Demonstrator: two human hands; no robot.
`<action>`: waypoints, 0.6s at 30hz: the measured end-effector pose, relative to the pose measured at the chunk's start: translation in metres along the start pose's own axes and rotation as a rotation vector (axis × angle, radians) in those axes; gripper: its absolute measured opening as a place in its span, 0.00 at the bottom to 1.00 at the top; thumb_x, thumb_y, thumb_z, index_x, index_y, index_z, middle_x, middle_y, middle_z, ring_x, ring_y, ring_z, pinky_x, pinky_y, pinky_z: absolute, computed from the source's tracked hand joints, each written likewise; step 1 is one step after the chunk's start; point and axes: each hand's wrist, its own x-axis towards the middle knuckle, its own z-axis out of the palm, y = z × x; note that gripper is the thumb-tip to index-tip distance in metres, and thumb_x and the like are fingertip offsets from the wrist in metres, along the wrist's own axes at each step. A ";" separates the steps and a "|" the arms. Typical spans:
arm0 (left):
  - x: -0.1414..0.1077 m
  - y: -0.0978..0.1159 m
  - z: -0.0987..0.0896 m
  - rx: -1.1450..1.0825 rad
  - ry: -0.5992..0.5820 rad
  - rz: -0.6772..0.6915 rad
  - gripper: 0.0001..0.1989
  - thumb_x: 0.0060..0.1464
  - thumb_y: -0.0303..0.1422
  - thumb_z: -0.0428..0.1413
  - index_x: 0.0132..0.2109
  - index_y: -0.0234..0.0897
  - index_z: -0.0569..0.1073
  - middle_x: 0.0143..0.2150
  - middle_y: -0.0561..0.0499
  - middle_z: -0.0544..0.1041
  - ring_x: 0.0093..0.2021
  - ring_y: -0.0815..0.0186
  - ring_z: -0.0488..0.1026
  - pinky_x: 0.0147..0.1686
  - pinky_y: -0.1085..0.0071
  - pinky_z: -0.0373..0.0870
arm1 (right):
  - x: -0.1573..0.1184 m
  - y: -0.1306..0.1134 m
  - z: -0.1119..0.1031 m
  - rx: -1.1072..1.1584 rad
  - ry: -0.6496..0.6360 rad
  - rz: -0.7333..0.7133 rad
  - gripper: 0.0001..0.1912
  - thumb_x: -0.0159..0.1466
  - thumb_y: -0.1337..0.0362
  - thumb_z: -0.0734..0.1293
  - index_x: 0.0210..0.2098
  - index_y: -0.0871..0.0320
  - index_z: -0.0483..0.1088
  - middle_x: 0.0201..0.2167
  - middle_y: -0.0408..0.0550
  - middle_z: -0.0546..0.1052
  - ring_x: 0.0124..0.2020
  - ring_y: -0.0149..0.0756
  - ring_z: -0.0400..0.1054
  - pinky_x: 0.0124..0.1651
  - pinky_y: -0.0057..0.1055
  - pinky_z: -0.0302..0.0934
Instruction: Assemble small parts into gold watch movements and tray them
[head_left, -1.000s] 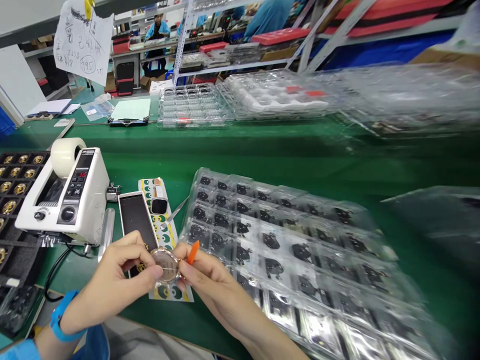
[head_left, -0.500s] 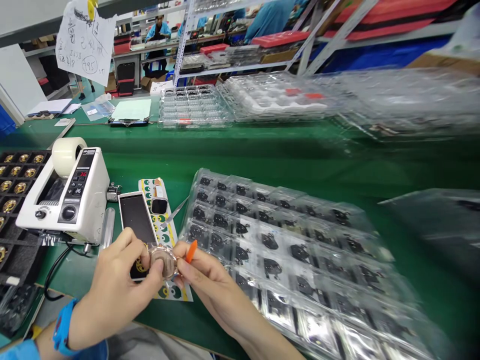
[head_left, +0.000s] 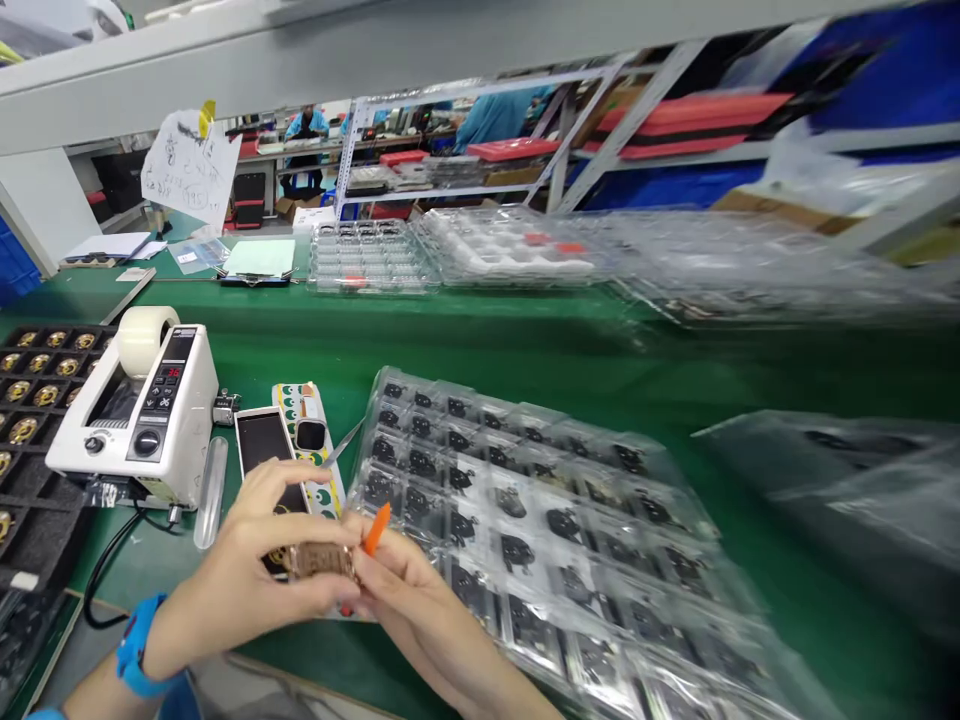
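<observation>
Between my two hands a rose-gold watch case (head_left: 321,560) is held edge-on, slightly blurred. My left hand (head_left: 232,560) grips it with the fingers above and the thumb below. The fingertips of my right hand (head_left: 424,600) pinch its right end. An orange pointed tool (head_left: 377,528) sticks up from my right fingers; its lower part is hidden. Just behind my left hand lie a phone-like slab with a dark screen (head_left: 262,437) and a smartwatch (head_left: 310,433) on a patterned sheet (head_left: 287,398). Metal tweezers (head_left: 343,444) rest beside them.
Clear plastic trays of black parts (head_left: 517,500) cover the bench to the right. On the left stand a white tape dispenser (head_left: 176,400) and a black foam tray (head_left: 37,415) with gold-coloured parts. More clear trays (head_left: 367,255) sit on the rear ledge. People work in the background.
The watch case has turned from showing its round face to showing its edge. My left fingers have shifted to its top and bottom. The camera view has tilted upward.
</observation>
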 end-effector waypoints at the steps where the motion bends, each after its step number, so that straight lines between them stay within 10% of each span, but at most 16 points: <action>1: 0.001 -0.001 0.001 -0.040 -0.030 -0.008 0.12 0.51 0.34 0.66 0.44 0.42 0.79 0.57 0.42 0.71 0.59 0.51 0.67 0.61 0.54 0.59 | -0.003 0.003 0.002 0.027 0.002 0.008 0.23 0.54 0.44 0.74 0.30 0.57 0.68 0.23 0.38 0.63 0.24 0.26 0.55 0.30 0.24 0.51; 10: -0.015 -0.004 -0.001 -0.335 -0.151 -0.169 0.33 0.53 0.42 0.63 0.64 0.46 0.65 0.63 0.43 0.70 0.63 0.51 0.66 0.63 0.58 0.61 | -0.008 -0.010 0.011 -0.001 0.063 0.071 0.23 0.53 0.44 0.74 0.29 0.58 0.70 0.23 0.41 0.67 0.22 0.25 0.55 0.28 0.23 0.55; 15: -0.052 -0.010 -0.024 -0.135 0.086 -0.398 0.16 0.63 0.38 0.53 0.56 0.47 0.73 0.59 0.45 0.74 0.60 0.55 0.70 0.56 0.64 0.68 | 0.063 -0.078 -0.044 -0.885 0.157 -0.042 0.25 0.62 0.40 0.63 0.29 0.57 0.65 0.18 0.37 0.61 0.18 0.26 0.52 0.22 0.25 0.52; 18: -0.078 -0.008 -0.041 0.005 0.210 -0.328 0.10 0.64 0.34 0.52 0.45 0.41 0.78 0.48 0.44 0.80 0.48 0.59 0.77 0.48 0.67 0.72 | 0.126 -0.116 -0.071 -1.388 0.246 -0.054 0.19 0.69 0.56 0.58 0.25 0.59 0.67 0.18 0.40 0.64 0.19 0.26 0.58 0.24 0.25 0.50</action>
